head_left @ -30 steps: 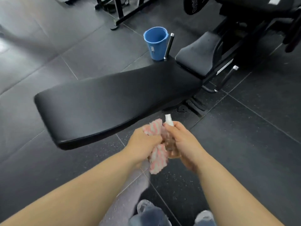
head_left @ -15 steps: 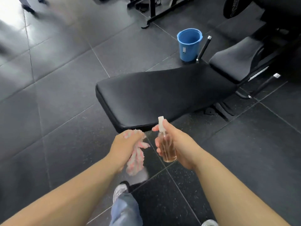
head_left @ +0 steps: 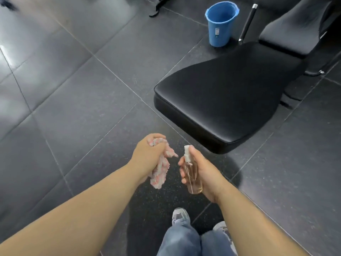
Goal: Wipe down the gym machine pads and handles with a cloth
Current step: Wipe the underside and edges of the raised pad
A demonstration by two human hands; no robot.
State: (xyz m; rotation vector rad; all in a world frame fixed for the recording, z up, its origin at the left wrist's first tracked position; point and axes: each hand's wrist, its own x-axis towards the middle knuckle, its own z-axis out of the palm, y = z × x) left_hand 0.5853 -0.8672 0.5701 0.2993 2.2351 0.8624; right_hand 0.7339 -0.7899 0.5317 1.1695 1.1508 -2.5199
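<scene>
Dark rubber floor tiles surround a black bench pad as a person stands just short of its near end, both hands full.
Fingers of the left hand are clenched round a bunched pink-and-white cloth, its loose end hanging below the fist. The right hand grips a small clear spray bottle upright, one fingertip by the white nozzle. Cloth and bottle are both clear of the pad. Beyond the bench a blue bucket stands on the floor.
</scene>
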